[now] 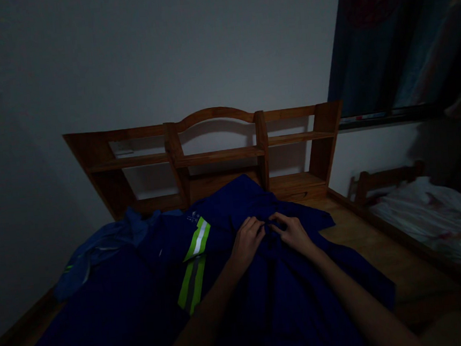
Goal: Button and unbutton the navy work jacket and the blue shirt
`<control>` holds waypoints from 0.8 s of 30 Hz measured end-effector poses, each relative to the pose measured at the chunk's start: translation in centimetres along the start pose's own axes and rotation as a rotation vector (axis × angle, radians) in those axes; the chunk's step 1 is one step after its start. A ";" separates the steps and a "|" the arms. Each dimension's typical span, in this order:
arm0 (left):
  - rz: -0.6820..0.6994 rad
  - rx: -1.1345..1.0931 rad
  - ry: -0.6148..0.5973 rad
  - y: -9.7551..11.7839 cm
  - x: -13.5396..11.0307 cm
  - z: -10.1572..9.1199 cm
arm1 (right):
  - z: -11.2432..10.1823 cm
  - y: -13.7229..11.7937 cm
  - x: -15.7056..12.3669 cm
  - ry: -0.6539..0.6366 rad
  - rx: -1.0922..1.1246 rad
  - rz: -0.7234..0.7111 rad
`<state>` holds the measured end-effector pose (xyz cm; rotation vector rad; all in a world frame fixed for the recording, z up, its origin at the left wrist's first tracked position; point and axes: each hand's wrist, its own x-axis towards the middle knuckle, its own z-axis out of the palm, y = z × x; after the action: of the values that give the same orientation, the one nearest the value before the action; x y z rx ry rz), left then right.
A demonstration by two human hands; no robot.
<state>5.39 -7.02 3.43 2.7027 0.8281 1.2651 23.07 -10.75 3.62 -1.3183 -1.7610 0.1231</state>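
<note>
Dark blue work clothing [226, 211] with yellow-green and silver reflective strips [199, 239] lies spread over the wooden desk. My left hand [249, 237] pinches a bit of the blue cloth, thumb against fingers. Close beside it on the right, my right hand [291, 231] pinches the same cloth, its fingertips almost meeting those of the left. A small fold of fabric rises between them; whether a button or other fastener is there is too dark to see. Both forearms rest across the garment's lower part.
A wooden shelf rack [217, 157] stands at the desk's back against a white wall. Lighter blue cloth [107, 243] lies at the left. To the right are bare desktop [352, 232], a pale plastic-looking heap [436, 214] and a dark window [397, 45].
</note>
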 end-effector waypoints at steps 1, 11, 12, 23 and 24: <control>-0.004 0.001 0.002 0.0 0.0 0.1 | 0.0 0.0 0.0 0.009 -0.011 0.004; -0.031 0.031 0.011 0.0 -0.1 0.4 | 0.0 0.2 0.0 -0.030 -0.038 0.014; -0.033 0.030 0.011 0.0 -0.1 0.4 | 0.0 0.2 -0.1 -0.032 -0.047 0.015; -0.065 -0.025 0.034 -0.2 -0.1 0.7 | 0.3 0.5 0.0 -0.051 -0.093 -0.001; -0.080 -0.034 0.045 -0.2 -0.1 0.8 | 0.3 0.4 0.0 -0.052 -0.096 -0.002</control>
<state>5.82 -6.75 2.81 2.5965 0.9006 1.3150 23.18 -10.44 3.26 -1.3924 -1.8314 0.0729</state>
